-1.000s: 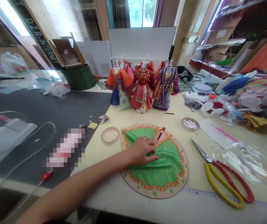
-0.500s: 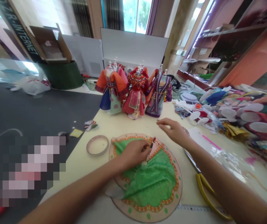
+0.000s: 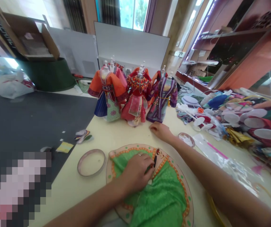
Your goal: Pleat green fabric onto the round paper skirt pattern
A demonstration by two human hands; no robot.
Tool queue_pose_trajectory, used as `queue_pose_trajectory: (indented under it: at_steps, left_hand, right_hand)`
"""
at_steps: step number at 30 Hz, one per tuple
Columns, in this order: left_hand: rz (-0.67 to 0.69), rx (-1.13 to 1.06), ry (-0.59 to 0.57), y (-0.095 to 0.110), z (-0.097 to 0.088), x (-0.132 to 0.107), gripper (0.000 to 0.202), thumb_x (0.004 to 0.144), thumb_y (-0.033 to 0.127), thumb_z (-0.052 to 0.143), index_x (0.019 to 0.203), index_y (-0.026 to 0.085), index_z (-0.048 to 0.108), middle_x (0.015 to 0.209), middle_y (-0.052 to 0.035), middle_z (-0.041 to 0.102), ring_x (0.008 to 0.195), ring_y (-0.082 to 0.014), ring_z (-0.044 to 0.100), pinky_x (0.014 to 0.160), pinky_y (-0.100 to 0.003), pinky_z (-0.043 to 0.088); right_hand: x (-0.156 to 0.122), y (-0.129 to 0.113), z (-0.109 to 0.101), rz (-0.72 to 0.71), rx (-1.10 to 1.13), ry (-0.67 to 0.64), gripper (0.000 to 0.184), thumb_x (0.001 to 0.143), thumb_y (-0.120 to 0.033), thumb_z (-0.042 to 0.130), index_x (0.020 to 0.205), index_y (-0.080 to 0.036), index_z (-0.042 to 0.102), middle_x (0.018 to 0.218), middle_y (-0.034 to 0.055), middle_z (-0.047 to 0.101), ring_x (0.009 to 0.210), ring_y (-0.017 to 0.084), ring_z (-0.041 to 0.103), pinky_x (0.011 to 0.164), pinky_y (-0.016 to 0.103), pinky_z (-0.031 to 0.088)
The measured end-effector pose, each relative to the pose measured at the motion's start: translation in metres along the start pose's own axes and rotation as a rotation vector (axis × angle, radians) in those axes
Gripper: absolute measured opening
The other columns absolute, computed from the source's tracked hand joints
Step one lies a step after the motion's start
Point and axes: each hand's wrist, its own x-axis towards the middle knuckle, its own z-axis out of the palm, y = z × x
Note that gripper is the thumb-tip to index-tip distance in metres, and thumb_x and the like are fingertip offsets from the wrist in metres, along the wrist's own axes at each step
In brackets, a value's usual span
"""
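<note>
A cream worktable (image 3: 74, 195) is set up by a bright window (image 3: 126, 12), with one dark mat (image 3: 36, 126) laid alongside it and one cardboard box (image 3: 28, 37) perched on a green bin (image 3: 47, 75) behind. Three little costumed dress forms (image 3: 135, 101) are lined up upright at the far edge, in orange, red and purple, and at least one more is partly hidden behind them, so the exact count can't be told.

One round paper pattern (image 3: 111, 170) with an orange border is laid on the table nearest the person, and green brocade cloth (image 3: 164, 201) is spread over it, bunched up near the middle. The left hand (image 3: 135, 173), with one ring on it, is curled and pinching the cloth right by the pattern's narrow wedge. A small dark item (image 3: 154, 161) is seen just past the fingers, but what it is can't be made out. The right hand (image 3: 160, 131) is resting relaxed on the bare table, holding nothing, just in front of the purple dress form.

Two round dishes are out: a larger pale one (image 3: 91, 162) left of the pattern, and a smaller one (image 3: 186, 139) near the right hand. A heap of craft supplies (image 3: 251, 126) with several white discs is piled on the right.
</note>
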Motion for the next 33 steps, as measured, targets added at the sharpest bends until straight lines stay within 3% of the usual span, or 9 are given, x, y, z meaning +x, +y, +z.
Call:
queue_pose_trajectory:
  at_steps: [6, 12, 15, 18, 20, 23, 27, 33]
  left_hand:
    - [-0.013, -0.037, 0.003, -0.003, 0.000, 0.001, 0.016, 0.083, 0.021, 0.049, 0.087, 0.015, 0.063, 0.089, -0.0067, 0.063, 0.085, -0.0196, 0.054, 0.076, -0.031, 0.039]
    - [-0.006, -0.144, 0.064, -0.004, 0.002, 0.002, 0.016, 0.081, 0.020, 0.051, 0.088, 0.015, 0.065, 0.089, -0.0077, 0.064, 0.086, -0.0210, 0.054, 0.078, -0.034, 0.039]
    - [-0.161, -0.437, 0.181, -0.002, 0.000, 0.004, 0.017, 0.081, 0.022, 0.052, 0.090, 0.015, 0.065, 0.088, -0.0082, 0.064, 0.085, -0.0205, 0.056, 0.078, -0.033, 0.042]
    - [-0.478, -0.992, 0.309, -0.001, -0.003, 0.008, 0.022, 0.085, 0.026, 0.047, 0.092, 0.012, 0.062, 0.087, -0.0092, 0.065, 0.078, -0.0183, 0.060, 0.072, -0.031, 0.047]
    - [-0.623, -1.383, 0.359, -0.003, -0.005, 0.011, 0.024, 0.088, 0.025, 0.042, 0.091, 0.010, 0.060, 0.085, -0.0100, 0.065, 0.074, -0.0170, 0.062, 0.072, -0.031, 0.049]
    - [-0.651, -1.770, 0.380, -0.006, -0.004, 0.013, 0.025, 0.090, 0.019, 0.036, 0.081, 0.010, 0.058, 0.074, -0.0081, 0.064, 0.069, -0.0151, 0.063, 0.073, -0.030, 0.051]
    - [-0.644, -1.875, 0.385, -0.003, 0.000, 0.011, 0.028, 0.090, 0.014, 0.034, 0.070, 0.011, 0.055, 0.065, -0.0048, 0.061, 0.062, -0.0132, 0.061, 0.071, -0.030, 0.053]
    - [-0.665, -1.870, 0.369, -0.002, 0.003, 0.010, 0.027, 0.089, 0.012, 0.035, 0.071, 0.011, 0.055, 0.065, -0.0059, 0.062, 0.062, -0.0141, 0.063, 0.072, -0.032, 0.053]
  right_hand:
    - [0.005, -0.008, -0.004, 0.044, -0.083, -0.086, 0.017, 0.086, -0.021, 0.048, 0.089, -0.017, 0.063, 0.094, 0.0039, 0.064, 0.083, 0.015, 0.059, 0.072, 0.027, 0.045]
    - [0.012, -0.012, -0.002, 0.084, -0.116, -0.145, 0.028, 0.088, -0.032, 0.051, 0.108, -0.014, 0.055, 0.107, 0.0075, 0.058, 0.091, 0.017, 0.058, 0.079, 0.037, 0.049]
    - [0.008, -0.017, -0.007, 0.078, -0.073, -0.139, 0.025, 0.088, -0.029, 0.051, 0.105, -0.011, 0.056, 0.104, 0.0086, 0.059, 0.090, 0.017, 0.058, 0.079, 0.036, 0.048]
    - [-0.012, -0.034, -0.021, 0.018, 0.033, -0.134, 0.020, 0.091, -0.020, 0.041, 0.093, -0.009, 0.057, 0.092, 0.0087, 0.062, 0.082, 0.014, 0.058, 0.074, 0.029, 0.046]
    - [-0.031, -0.051, -0.030, -0.068, 0.125, -0.165, 0.019, 0.091, -0.018, 0.039, 0.089, -0.013, 0.057, 0.085, 0.0043, 0.063, 0.077, 0.011, 0.057, 0.069, 0.022, 0.045]
    - [-0.059, -0.075, -0.036, -0.220, 0.243, -0.225, 0.012, 0.087, -0.016, 0.045, 0.084, -0.017, 0.057, 0.084, -0.0008, 0.063, 0.076, 0.009, 0.056, 0.069, 0.018, 0.042]
    - [-0.075, -0.087, -0.029, -0.430, 0.288, -0.163, 0.015, 0.084, -0.011, 0.047, 0.079, -0.016, 0.061, 0.078, 0.0022, 0.062, 0.076, 0.013, 0.054, 0.076, 0.026, 0.039]
    - [-0.077, -0.080, -0.017, -0.469, 0.168, -0.021, 0.014, 0.080, -0.011, 0.050, 0.078, -0.016, 0.063, 0.078, 0.0046, 0.059, 0.074, 0.016, 0.050, 0.072, 0.029, 0.037]
